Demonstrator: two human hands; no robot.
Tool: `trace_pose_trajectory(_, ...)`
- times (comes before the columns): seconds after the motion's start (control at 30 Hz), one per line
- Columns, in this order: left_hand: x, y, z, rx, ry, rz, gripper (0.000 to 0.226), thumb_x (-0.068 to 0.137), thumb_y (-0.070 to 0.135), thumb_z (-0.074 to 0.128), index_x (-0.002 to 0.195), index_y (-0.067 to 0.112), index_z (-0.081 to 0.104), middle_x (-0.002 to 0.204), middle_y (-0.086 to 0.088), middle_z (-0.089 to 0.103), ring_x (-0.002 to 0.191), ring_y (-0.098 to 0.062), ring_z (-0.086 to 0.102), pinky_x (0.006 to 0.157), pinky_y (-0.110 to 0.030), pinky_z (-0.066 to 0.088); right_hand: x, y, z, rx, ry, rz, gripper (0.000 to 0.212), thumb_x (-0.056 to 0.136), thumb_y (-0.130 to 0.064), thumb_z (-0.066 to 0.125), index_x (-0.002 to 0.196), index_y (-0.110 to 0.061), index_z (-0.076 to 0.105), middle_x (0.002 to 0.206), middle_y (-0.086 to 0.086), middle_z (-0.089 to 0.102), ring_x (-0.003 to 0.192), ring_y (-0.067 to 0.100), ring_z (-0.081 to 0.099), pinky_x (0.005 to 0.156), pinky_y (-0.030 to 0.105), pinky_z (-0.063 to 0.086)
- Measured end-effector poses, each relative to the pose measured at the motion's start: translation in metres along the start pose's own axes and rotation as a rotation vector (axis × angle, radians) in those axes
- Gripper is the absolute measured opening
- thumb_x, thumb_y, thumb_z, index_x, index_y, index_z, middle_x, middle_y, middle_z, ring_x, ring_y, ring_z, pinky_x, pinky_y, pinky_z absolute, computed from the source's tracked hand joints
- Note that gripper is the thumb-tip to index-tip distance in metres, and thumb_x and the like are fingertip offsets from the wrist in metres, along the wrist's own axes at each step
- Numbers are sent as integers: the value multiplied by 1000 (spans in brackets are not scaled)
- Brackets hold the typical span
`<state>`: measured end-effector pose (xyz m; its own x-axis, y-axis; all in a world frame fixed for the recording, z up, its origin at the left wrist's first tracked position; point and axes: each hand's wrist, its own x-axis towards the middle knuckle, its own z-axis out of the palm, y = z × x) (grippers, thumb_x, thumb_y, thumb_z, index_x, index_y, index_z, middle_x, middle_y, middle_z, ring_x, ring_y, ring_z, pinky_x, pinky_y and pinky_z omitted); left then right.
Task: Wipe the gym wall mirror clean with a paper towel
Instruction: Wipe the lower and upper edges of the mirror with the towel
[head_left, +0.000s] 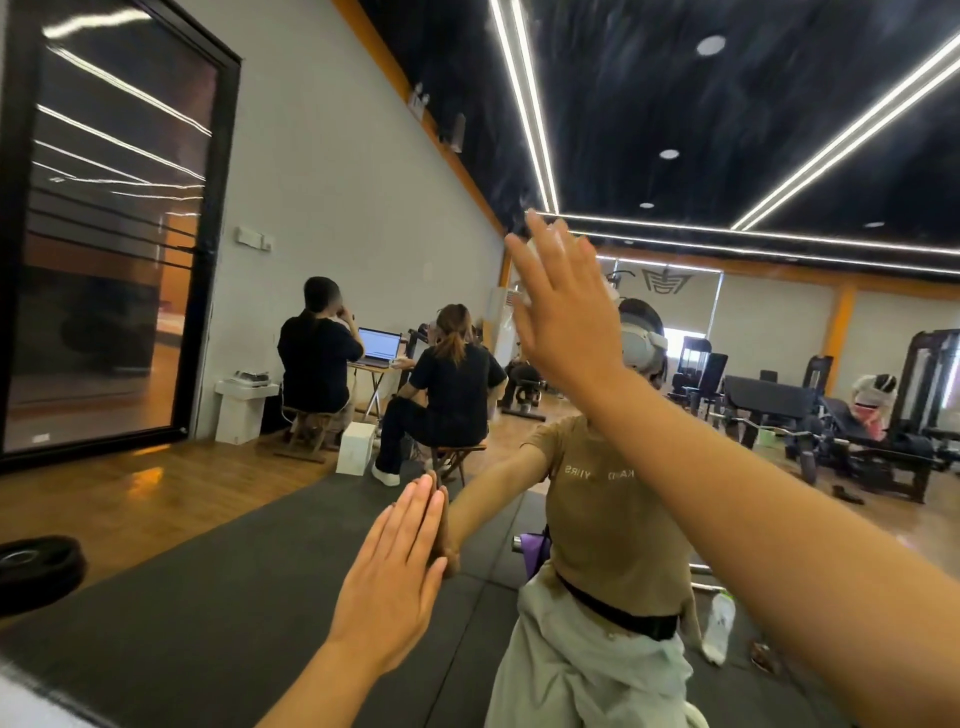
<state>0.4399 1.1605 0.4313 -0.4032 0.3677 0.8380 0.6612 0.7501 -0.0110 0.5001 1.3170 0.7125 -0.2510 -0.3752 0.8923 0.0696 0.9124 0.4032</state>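
- Right hand (563, 306) is raised high and flat against the gym wall mirror (701, 156), fingers spread, pressing a white paper towel (524, 244) under the palm; only small white edges of the towel show by the fingertips and along the hand's left side.
- Left hand (392, 577) lies flat on the glass lower down, fingers straight and together, holding nothing; its fingertips meet their own reflection.
- Mirror fills nearly the whole view, so most of what appears is reflected: the person's own figure in a tan T-shirt (613, 499) and pale trousers, partly covered by the raised right forearm.
- Faint streaks and smears show on the glass over the dark ceiling with its long light strips (524, 104).
- Reflected to the left, two seated people in black (452, 384) sit at a small tabletop with an open laptop (379, 347).
- White boxes (355, 448) stand on the wooden floor near their stools.
- Black-framed glass door (109, 234) stands in the grey wall at far left.
- Round black weight plate (36, 566) lies at the left edge beside the dark rubber floor mat (234, 587).
- Weight machines and benches (831, 415) crowd the right side of the reflection, with another person bent over among them.
- Clear plastic bottle (719, 629) stands on the mat just right of the reflected legs.
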Motion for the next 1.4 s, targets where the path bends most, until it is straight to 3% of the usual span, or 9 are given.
trace_pose_trajectory(0.23, 0, 7, 2, -102, -20, -57, 68, 103, 39, 30, 161, 11, 9, 169, -7, 5, 155, -19, 7, 123, -34, 8, -96, -43, 19, 51, -134, -225, 74, 82, -4, 73, 148, -13, 41, 159, 14, 30, 144, 37, 32, 122, 44, 16)
trace_pose_trajectory(0.47, -5, 12, 3, -231, -35, -84, 70, 101, 34, 28, 161, 17, -3, 169, 1, -6, 155, -14, -1, 123, -29, 1, -256, -76, 17, -48, -508, -477, 94, 74, -23, 80, 155, -22, 32, 163, 5, 21, 146, 29, 28, 121, 45, 14)
trace_pose_trajectory(0.6, -10, 15, 2, -285, -60, -116, 70, 100, 41, 22, 160, 21, -9, 167, 8, -13, 154, -9, -8, 125, -33, 7, -279, -60, 5, -161, -523, -622, 89, 78, -28, 80, 154, -24, 33, 161, 2, 28, 145, 26, 34, 120, 44, 15)
trace_pose_trajectory(0.7, -10, 24, 0, -312, -75, -152, 70, 101, 44, 23, 159, 20, -8, 167, 7, -15, 153, -8, -12, 122, -39, 11, -253, -43, -4, -150, -385, -558, 84, 82, -14, 69, 154, -18, 26, 160, 7, 25, 145, 30, 30, 123, 46, 17)
trace_pose_trajectory(0.8, -9, 34, -1, -350, -93, -215, 71, 105, 38, 35, 158, 20, -9, 164, 13, -24, 150, -4, -19, 122, -35, 5, -194, -7, -17, -129, -192, -360, 70, 84, -1, 60, 150, -7, 34, 157, 15, 35, 143, 35, 33, 122, 48, 20)
trace_pose_trajectory(0.93, -7, 48, -3, -363, -100, -243, 71, 105, 37, 34, 157, 21, -12, 160, 15, -32, 149, -3, -24, 122, -34, 4, -113, 56, -48, -180, -68, -50, 77, 87, 2, 61, 154, -6, 23, 162, 18, 25, 150, 35, 19, 125, 44, 4)
trace_pose_trajectory(1.03, -5, 62, -3, -388, -88, -263, 72, 101, 41, 30, 157, 23, -11, 161, 15, -31, 149, -4, -24, 120, -36, 5, -97, 67, -57, -111, 2, 154, 65, 94, -6, 53, 154, -9, 28, 164, 15, 21, 152, 35, 15, 125, 50, 11)
trace_pose_trajectory(1.2, -3, 89, -4, -438, -69, -173, 70, 100, 47, 23, 159, 22, -4, 164, 14, -25, 151, -6, -18, 121, -37, 2, -178, 45, -43, -56, -23, 121, 63, 91, -12, 49, 150, -8, 29, 162, 14, 20, 149, 39, 16, 125, 48, 4)
trace_pose_trajectory(1.4, -7, 125, 1, -475, -26, -92, 69, 102, 42, 25, 159, 30, -13, 166, 9, -19, 153, -11, -14, 125, -32, -2, -339, 20, -44, -72, -194, -53, 64, 96, -15, 39, 157, -9, 19, 159, 13, 26, 151, 39, 12, 119, 55, 19)
